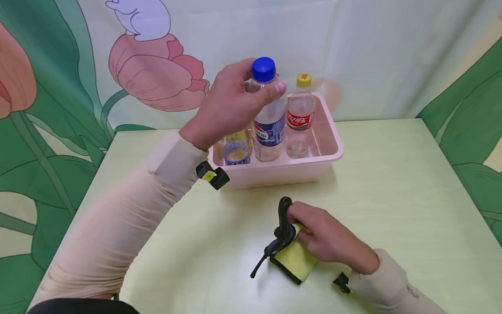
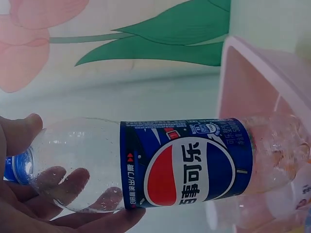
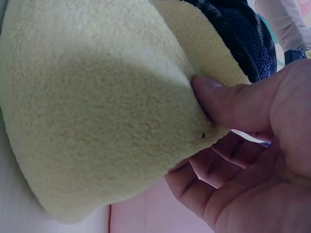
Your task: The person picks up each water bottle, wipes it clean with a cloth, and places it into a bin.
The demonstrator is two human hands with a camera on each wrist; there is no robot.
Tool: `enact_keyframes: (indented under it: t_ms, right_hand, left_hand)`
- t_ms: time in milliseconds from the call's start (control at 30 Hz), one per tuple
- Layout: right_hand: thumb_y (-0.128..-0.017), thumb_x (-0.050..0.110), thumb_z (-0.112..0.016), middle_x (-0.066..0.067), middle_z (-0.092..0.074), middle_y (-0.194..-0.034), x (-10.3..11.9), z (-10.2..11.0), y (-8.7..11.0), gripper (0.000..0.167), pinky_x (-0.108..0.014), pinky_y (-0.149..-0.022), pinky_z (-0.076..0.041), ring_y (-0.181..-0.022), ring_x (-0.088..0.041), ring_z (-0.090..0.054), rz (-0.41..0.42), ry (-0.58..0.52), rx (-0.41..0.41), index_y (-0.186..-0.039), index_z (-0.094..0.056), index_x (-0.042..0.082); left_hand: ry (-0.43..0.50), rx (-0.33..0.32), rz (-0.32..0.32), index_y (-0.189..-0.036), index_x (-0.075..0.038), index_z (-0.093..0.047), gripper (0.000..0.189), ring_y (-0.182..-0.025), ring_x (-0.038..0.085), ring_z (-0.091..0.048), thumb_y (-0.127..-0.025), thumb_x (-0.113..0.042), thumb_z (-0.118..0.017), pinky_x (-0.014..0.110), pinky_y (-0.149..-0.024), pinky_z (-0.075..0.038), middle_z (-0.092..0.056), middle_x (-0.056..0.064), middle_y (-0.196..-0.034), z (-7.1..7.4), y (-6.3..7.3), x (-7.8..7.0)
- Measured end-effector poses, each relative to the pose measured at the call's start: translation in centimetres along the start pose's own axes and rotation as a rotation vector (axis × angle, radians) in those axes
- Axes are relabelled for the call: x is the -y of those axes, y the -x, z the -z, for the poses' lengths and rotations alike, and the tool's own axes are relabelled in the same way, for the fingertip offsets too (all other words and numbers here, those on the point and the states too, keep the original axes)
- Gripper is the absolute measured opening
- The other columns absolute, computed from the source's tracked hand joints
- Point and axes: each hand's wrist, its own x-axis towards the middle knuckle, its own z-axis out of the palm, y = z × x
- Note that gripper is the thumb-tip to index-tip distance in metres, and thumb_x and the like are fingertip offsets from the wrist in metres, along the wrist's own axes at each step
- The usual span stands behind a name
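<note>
My left hand (image 1: pixel 239 96) grips an upright clear Pepsi bottle (image 1: pixel 268 126) with a blue cap, round its neck and shoulder. Its lower end is within the pink bin (image 1: pixel 274 174); whether it touches the bottom I cannot tell. In the left wrist view the bottle's blue label (image 2: pixel 189 162) faces the camera. Over the table in front of the bin, my right hand (image 1: pixel 329 235) pinches a folded yellow cloth (image 1: pixel 296 259) with dark edging between thumb and fingers. Up close in the right wrist view, the fuzzy cloth (image 3: pixel 116 107) droops from the thumb.
Inside the bin stands a clear bottle (image 1: pixel 300 109) with a yellow cap and red label. Another bottle (image 1: pixel 237 148) sits at the bin's left, partly hidden by my left hand. Behind the pale green table (image 1: pixel 392 187) hangs a flowered curtain (image 1: pixel 251 26).
</note>
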Motion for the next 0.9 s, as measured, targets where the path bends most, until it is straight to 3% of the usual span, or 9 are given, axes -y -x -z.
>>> enact_keyframes:
  t_ms: [233, 467, 667, 900]
  right_hand:
    - [-0.076, -0.014, -0.068, 0.014, -0.054, -0.091, -0.1, 0.1, 0.0, 0.042, -0.023, -0.078, -0.049, -0.084, -0.004, -0.051, -0.008, 0.006, 0.003, -0.093, -0.055, 0.022]
    - [-0.076, -0.014, -0.067, 0.012, -0.056, -0.094, -0.4, 0.7, -0.2, 0.040, -0.025, -0.078, -0.051, -0.086, -0.003, -0.052, 0.049, 0.082, -0.027, -0.096, -0.058, 0.020]
    - [-0.076, -0.014, -0.066, 0.009, -0.056, -0.093, -0.2, 0.9, -1.2, 0.038, -0.025, -0.076, -0.051, -0.085, -0.005, -0.053, 0.123, 0.135, -0.060, -0.098, -0.060, 0.017]
    - [-0.079, -0.011, -0.069, 0.004, -0.060, -0.096, 0.3, 0.1, -2.3, 0.033, -0.028, -0.080, -0.055, -0.087, -0.009, -0.058, 0.157, 0.155, -0.034, -0.101, -0.066, 0.013]
  left_hand:
    - [-0.022, 0.014, 0.088, -0.129, -0.012, -0.063, 0.038, -0.129, 0.029, -0.068, -0.103, -0.039, -0.066, 0.051, -0.104, -0.058, -0.067, 0.005, -0.140, -1.8, -0.5, 2.7]
    - [-0.011, -0.003, 0.096, -0.122, -0.009, -0.065, 0.033, -0.120, 0.028, -0.072, -0.102, -0.035, -0.068, 0.047, -0.098, -0.061, -0.071, 0.007, -0.127, -3.9, -0.6, 5.2]
    - [-0.010, 0.007, 0.120, -0.123, -0.010, -0.065, 0.034, -0.118, 0.027, -0.070, -0.101, -0.035, -0.069, 0.050, -0.098, -0.060, -0.073, 0.008, -0.123, -5.6, -0.5, 6.8]
    - [0.015, -0.008, 0.167, -0.122, -0.009, -0.062, 0.036, -0.116, 0.025, -0.068, -0.100, -0.037, -0.071, 0.048, -0.102, -0.059, -0.072, 0.008, -0.120, -6.9, -0.3, 7.9]
